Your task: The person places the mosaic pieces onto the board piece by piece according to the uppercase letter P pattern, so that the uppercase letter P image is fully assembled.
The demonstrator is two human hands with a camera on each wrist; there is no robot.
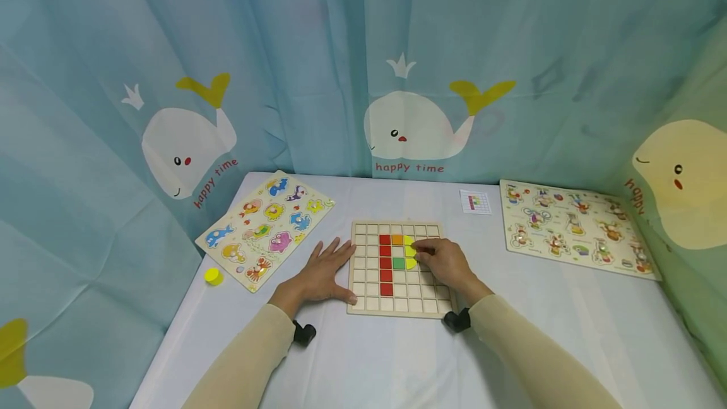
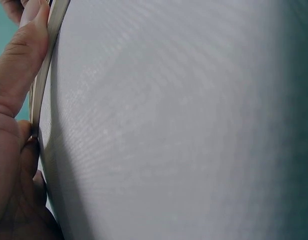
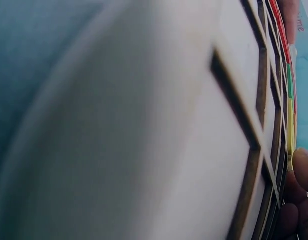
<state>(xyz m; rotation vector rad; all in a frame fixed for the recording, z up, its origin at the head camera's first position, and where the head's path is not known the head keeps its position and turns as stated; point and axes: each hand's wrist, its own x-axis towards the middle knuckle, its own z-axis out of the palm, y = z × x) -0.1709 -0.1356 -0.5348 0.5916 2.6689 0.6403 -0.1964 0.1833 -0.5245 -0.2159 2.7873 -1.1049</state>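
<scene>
A wooden grid board (image 1: pixel 372 306) lies on the table with colored tiles in its cells. A column of red tiles (image 1: pixel 386 276), one orange tile (image 1: pixel 397 240), one green tile (image 1: pixel 399 263) and yellow tiles with rounded edges (image 1: pixel 409 241) show there. My left hand (image 1: pixel 319 275) is spread beside the board's left side, thumb and fingertips at its wooden edge (image 2: pixel 42 90). With thumb and index finger, my right hand (image 1: pixel 445 262) pinches at a yellow tile (image 3: pixel 290 131) right of the green one, partly hiding it.
An animal knob puzzle (image 1: pixel 258 210) lies to the left, with a yellow cylinder (image 1: pixel 213 276) beside it. Another knob puzzle (image 1: pixel 573 229) is at the right. A small pattern card (image 1: pixel 476 202) lies behind the grid board. Printed curtains (image 1: pixel 318 144) surround the table.
</scene>
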